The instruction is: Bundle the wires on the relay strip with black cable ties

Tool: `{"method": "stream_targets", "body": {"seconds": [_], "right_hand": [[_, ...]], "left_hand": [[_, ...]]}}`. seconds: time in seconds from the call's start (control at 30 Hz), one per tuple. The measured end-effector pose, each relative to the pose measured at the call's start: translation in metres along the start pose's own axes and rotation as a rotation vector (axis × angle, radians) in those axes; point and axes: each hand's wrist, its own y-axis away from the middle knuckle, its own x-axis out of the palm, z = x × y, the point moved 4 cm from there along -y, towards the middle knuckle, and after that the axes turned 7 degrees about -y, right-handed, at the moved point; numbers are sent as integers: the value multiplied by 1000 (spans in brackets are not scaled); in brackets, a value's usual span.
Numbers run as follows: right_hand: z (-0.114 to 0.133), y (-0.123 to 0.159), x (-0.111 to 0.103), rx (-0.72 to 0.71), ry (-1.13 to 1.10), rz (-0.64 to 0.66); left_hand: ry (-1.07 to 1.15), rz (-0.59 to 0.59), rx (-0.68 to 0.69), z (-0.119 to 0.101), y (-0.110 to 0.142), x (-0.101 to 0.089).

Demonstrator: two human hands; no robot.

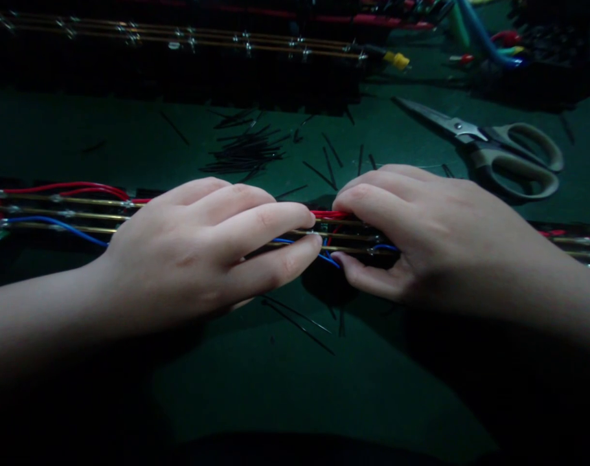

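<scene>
A long dark strip with parallel brass-coloured rods point(93, 216) and shiny joints runs left to right under both hands. Red wire point(88, 186) and blue wire point(64, 225) lie along it. My left hand point(202, 243) is draped over the strip, its fingers curved across the rods and a bit of thumb showing at the near side. Just to the right, my right hand point(411, 226) grips the strip, index finger on the red wire and thumb at the near edge by a blue wire end. The palms hide much of the strip.
Scissors point(469, 139) lie behind my right hand. Beyond the strip is a pile of thin black offcuts point(249, 152); two longer black strands point(299, 323) lie in front. A similar rodded strip point(212, 42) with a yellow connector point(396, 60) spans the back of the green table point(285, 388).
</scene>
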Motion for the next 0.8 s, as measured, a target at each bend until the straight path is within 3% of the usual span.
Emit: {"method": "stream_targets", "body": {"seconds": [0.5,0.8], "right_hand": [[-2,2,1,32,-31,-14],[-1,2,0,48,-32,-1]], "left_hand": [[-117,35,17,-2,1,1],[4,44,-29,0,1,0]]}}
